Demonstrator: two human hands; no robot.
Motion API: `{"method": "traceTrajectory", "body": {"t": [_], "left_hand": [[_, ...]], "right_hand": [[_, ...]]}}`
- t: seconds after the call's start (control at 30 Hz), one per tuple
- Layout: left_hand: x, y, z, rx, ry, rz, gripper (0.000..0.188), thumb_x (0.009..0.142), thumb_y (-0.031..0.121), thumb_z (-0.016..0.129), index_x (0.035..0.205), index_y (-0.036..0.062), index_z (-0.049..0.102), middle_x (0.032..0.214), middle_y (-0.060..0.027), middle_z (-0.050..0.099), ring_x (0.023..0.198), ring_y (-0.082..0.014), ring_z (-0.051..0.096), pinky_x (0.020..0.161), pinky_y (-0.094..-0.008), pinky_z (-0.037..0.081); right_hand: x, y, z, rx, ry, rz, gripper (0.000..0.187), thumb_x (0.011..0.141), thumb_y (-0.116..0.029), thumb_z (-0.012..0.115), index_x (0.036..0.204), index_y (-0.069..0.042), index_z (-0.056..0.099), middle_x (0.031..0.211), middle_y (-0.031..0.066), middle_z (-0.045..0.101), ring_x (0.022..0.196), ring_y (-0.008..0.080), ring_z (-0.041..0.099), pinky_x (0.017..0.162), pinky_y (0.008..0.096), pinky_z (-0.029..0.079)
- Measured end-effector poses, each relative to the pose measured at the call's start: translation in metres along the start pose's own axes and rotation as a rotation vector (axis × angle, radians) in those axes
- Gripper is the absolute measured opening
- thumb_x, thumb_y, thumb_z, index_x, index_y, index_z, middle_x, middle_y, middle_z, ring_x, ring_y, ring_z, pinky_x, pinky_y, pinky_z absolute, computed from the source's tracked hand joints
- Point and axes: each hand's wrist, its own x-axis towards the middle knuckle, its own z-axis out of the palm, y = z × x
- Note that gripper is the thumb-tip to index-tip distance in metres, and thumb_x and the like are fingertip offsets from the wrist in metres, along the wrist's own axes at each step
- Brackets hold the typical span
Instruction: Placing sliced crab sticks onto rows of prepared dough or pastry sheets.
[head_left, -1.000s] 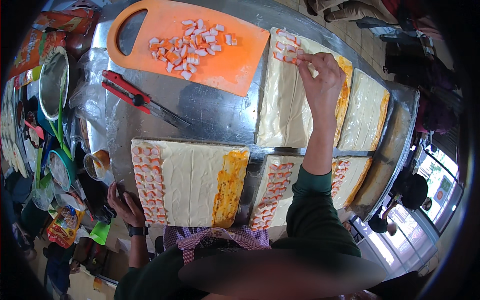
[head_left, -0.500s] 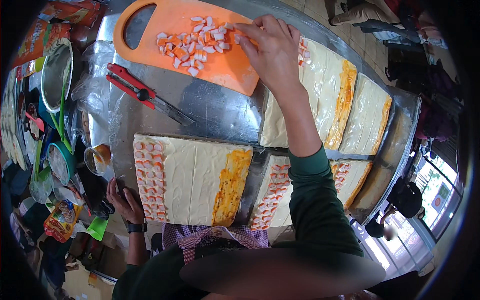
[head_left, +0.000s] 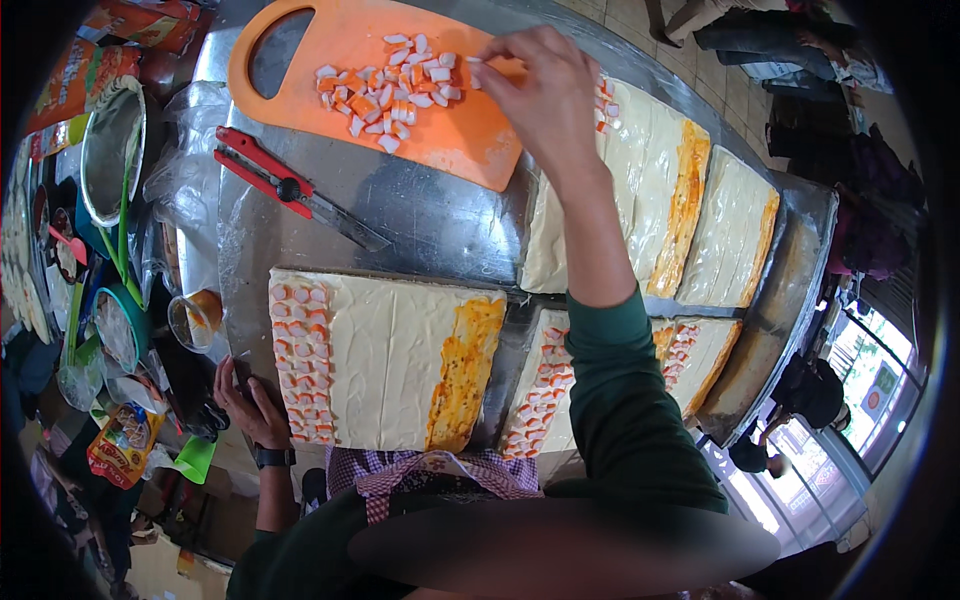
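Observation:
My right hand is over the right end of an orange cutting board, thumb and fingers pinched on a small piece of crab stick. Left of it on the board lies a loose heap of chopped red-and-white crab stick. My left hand lies on the table edge, fingers apart and holding nothing. Beside it is a cream-coated sheet with rows of crab stick pieces along its left side and an orange sauce band along its right.
A red-handled cutter lies on the metal table below the board. More coated sheets sit to the right. At left stand a metal pot, a small plastic cup and a teal bowl. People are in the background.
My right hand has shifted slightly, drawing a crab stick piece a little away from the heap's right edge. My left hand stays at the table edge.

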Motion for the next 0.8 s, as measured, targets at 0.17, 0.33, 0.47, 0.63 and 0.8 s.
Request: {"method": "traceTrajectory", "body": {"t": [0.17,0.33,0.47,0.63,0.8], "left_hand": [[0.0,0.0,0.0,0.002,0.004,0.003,0.04,0.094,0.017,0.046,0.131,0.0035,0.045,0.131,-0.0172,0.048,0.123,-0.0324,0.043,0.103,-0.0441,0.033],[0.0,-0.001,0.0,-0.024,0.009,0.011,0.04,0.093,0.017,0.046,0.131,0.003,0.045,0.131,-0.0168,0.048,0.123,-0.0323,0.043,0.104,-0.0439,0.032],[-0.001,-0.003,0.001,0.008,-0.006,0.026,0.04,0.095,0.017,0.045,0.132,0.0022,0.044,0.132,-0.0168,0.047,0.123,-0.0307,0.043,0.103,-0.0415,0.033],[-0.001,-0.004,0.0,0.022,-0.007,0.036,0.039,0.097,0.018,0.045,0.133,0.0022,0.044,0.133,-0.0167,0.045,0.121,-0.0289,0.044,0.099,-0.0389,0.036],[0.0,-0.002,0.0,-0.014,0.003,-0.005,0.04,0.093,0.016,0.046,0.131,0.0031,0.045,0.13,-0.0176,0.05,0.121,-0.0326,0.045,0.102,-0.0439,0.033]], "right_hand": [[-0.033,0.017,-0.062,0.25,-0.001,0.237,0.013,0.075,-0.024,0.074,0.084,-0.015,0.071,0.089,0.0002,0.061,0.09,0.0196,0.057,0.086,0.0384,0.036],[-0.058,0.031,-0.08,-0.062,-0.167,0.232,0.01,0.076,-0.02,0.074,0.084,-0.014,0.073,0.088,0.0017,0.06,0.088,0.0192,0.057,0.087,0.0369,0.036],[-0.065,0.036,-0.072,-0.071,-0.132,0.205,0.012,0.076,-0.02,0.074,0.086,-0.014,0.073,0.088,0.0013,0.06,0.088,0.0191,0.057,0.087,0.037,0.035],[-0.067,0.036,-0.061,-0.132,-0.025,0.15,0.013,0.075,-0.019,0.074,0.088,-0.016,0.073,0.088,0.0005,0.059,0.088,0.0189,0.057,0.086,0.0356,0.035],[-0.057,0.026,-0.054,0.008,0.012,0.17,0.013,0.075,-0.018,0.074,0.088,-0.017,0.072,0.087,-0.0011,0.06,0.087,0.0182,0.057,0.086,0.0352,0.035]]}}
